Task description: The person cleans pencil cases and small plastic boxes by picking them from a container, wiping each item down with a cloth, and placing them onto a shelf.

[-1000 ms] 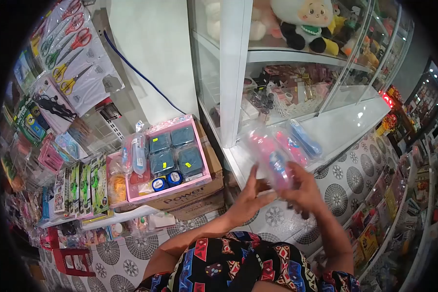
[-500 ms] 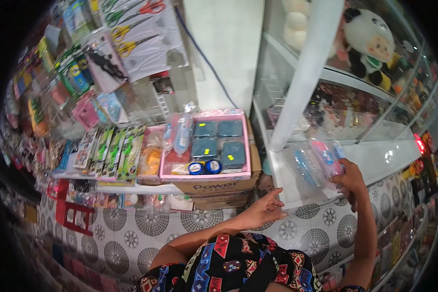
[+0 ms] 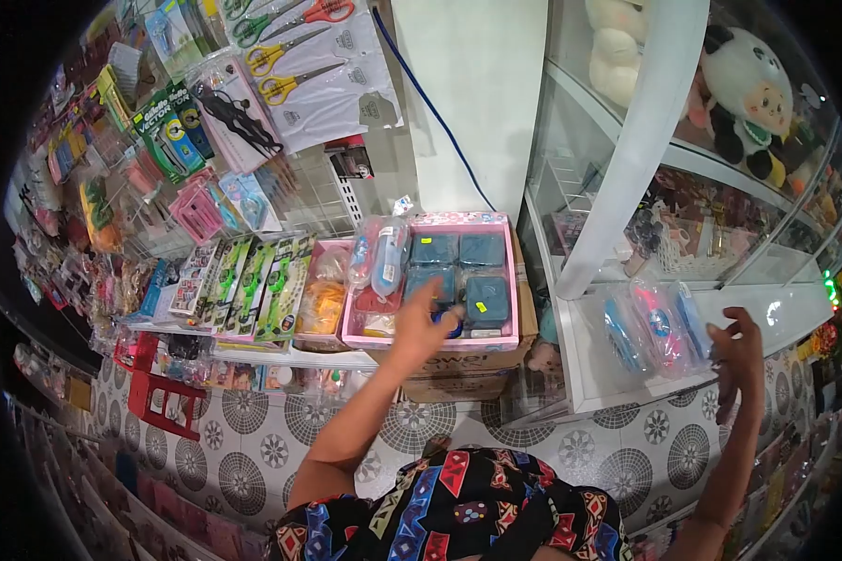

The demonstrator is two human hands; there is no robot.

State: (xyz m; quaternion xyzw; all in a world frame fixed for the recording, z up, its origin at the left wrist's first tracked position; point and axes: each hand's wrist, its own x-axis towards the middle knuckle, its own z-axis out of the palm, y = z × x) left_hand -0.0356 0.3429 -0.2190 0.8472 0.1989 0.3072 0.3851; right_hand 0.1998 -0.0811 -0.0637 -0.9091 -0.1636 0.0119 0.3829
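Over the front of a pink box (image 3: 426, 344), my left hand (image 3: 426, 323) reaches with its fingers apart, covering part of the blue round containers. Dark blue-green packs (image 3: 482, 250) fill much of the box, and wrapped blue (image 3: 389, 257) and pinkish items lie at its left side. My right hand (image 3: 739, 346) is raised at the right edge of the white ledge (image 3: 599, 374), fingers spread and holding nothing. Beside it on the ledge lie a pink wrapped item (image 3: 660, 327) and blue wrapped items (image 3: 624, 337).
A cardboard box (image 3: 463, 385) supports the pink box. Green-and-black packets (image 3: 253, 285) stand to its left, below hanging scissors (image 3: 295, 84). A glass cabinet (image 3: 617, 140) holding plush toys rises at the right. A red stool (image 3: 159, 397) stands on the patterned floor.
The pink wrapped item has gone from my right hand to the ledge, and that hand has moved away rightward. My left hand has moved left to the pink box. The view has shifted right.
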